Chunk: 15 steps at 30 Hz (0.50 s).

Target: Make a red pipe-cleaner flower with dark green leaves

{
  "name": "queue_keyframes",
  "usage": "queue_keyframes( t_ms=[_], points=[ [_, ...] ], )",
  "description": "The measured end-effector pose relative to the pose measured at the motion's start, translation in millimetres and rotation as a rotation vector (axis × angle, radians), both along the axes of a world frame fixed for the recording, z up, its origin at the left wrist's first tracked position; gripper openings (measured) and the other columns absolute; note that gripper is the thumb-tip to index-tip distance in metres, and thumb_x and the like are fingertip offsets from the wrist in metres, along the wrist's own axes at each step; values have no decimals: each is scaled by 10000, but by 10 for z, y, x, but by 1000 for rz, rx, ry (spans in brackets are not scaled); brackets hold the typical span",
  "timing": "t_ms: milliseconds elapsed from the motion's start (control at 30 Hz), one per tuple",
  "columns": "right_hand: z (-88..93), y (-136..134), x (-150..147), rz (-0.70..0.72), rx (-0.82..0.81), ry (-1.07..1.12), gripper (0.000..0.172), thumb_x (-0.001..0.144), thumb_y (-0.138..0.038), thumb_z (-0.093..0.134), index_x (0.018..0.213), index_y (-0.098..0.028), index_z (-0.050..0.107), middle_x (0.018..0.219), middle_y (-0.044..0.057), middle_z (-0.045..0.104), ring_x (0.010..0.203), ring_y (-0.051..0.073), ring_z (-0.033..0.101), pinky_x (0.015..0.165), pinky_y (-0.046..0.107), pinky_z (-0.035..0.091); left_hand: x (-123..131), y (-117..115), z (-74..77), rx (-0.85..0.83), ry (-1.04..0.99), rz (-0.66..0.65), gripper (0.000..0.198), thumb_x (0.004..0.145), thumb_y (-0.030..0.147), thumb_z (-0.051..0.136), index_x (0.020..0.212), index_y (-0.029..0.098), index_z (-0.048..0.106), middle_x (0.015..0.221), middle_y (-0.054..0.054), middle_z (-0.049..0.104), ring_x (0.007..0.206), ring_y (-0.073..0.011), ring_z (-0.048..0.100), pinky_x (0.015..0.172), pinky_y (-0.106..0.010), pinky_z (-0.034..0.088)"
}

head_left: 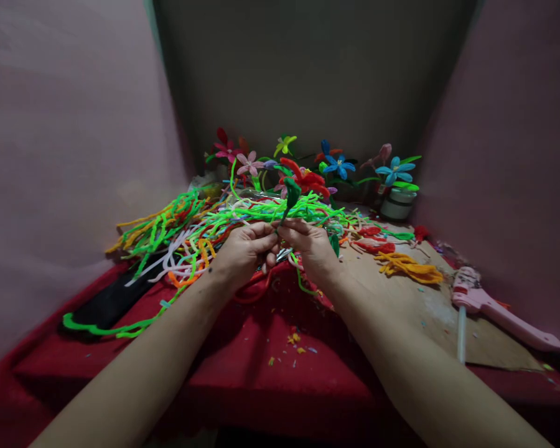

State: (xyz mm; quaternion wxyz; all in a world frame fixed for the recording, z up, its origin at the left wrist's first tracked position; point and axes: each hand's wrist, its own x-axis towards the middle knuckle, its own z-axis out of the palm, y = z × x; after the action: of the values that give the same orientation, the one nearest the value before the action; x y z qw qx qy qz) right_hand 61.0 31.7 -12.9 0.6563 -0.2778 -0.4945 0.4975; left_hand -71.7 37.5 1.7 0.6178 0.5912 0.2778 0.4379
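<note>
Both hands meet above the table in the middle of the view. Between the fingertips of my left hand [245,255] and my right hand [310,246] is the lower end of a dark green pipe-cleaner leaf [292,194], standing upright on a thin stem. Each hand is closed in a pinch at this stem; the exact finger contact is partly hidden. A red pipe-cleaner flower [308,180] appears just behind the leaf, and I cannot tell whether the two are joined. Another dark green piece [334,244] shows beside my right hand.
Loose pipe cleaners [266,211] heap behind my hands. Finished flowers [249,163] line the back, near a jar [398,204]. A pink glue gun [490,305] lies on cardboard [401,311] at right. Red-handled scissors [252,294] and scraps [294,339] rest on red cloth [242,361].
</note>
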Motion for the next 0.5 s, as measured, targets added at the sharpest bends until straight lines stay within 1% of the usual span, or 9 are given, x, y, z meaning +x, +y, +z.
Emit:
queue_keyframes(
  t_ms=[100,200,233,300,367,433,467,500],
  points=[
    [-19,38,41,97,-24,27,159,603,-281,744,737,-203,715,683,1,638,718,165,581,704,321,466,-26,3,20,-116,-74,-112,142,722,230,661,791,135,580,533,43,511,331,-43,415,298,-153,315],
    [-39,76,99,199,12,24,145,628,-275,730,748,-196,714,681,-6,648,650,136,572,677,304,460,-53,7,22,-208,-117,-177,201,712,172,663,900,144,596,549,46,517,326,-24,395,298,-125,307],
    [-43,84,116,231,30,13,139,641,-277,720,754,-196,715,695,-6,654,637,127,569,675,297,457,-60,8,23,-227,-131,-191,213,705,153,666,908,147,597,566,43,526,338,-17,404,310,-114,316],
    [-47,91,137,258,61,-12,140,659,-276,702,774,-198,719,738,-3,667,653,123,575,679,286,453,-64,5,30,-234,-133,-208,163,702,148,668,848,140,595,586,36,537,351,-12,411,317,-106,319],
    [-49,86,134,230,66,-11,144,662,-266,695,788,-200,722,761,-2,673,695,129,588,692,280,451,-55,-7,43,-193,-94,-202,106,719,188,658,761,136,576,569,35,525,342,-22,398,299,-126,312],
    [-49,74,108,160,46,14,132,651,-258,700,769,-203,719,736,-8,668,699,133,588,692,283,449,-31,-30,53,-103,-19,-153,132,746,243,630,706,140,557,554,32,515,343,-44,404,298,-160,328],
    [-48,67,89,116,31,28,119,641,-254,707,748,-202,715,718,-12,663,688,131,583,688,284,447,-16,-43,50,-42,34,-98,146,758,261,613,694,143,554,562,27,523,358,-57,428,316,-176,352],
    [-45,60,68,70,11,38,107,630,-251,714,724,-201,709,702,-17,658,676,129,575,683,284,443,0,-56,39,41,100,-16,152,768,272,595,691,146,558,570,21,531,381,-70,456,344,-190,375]
  ],
)
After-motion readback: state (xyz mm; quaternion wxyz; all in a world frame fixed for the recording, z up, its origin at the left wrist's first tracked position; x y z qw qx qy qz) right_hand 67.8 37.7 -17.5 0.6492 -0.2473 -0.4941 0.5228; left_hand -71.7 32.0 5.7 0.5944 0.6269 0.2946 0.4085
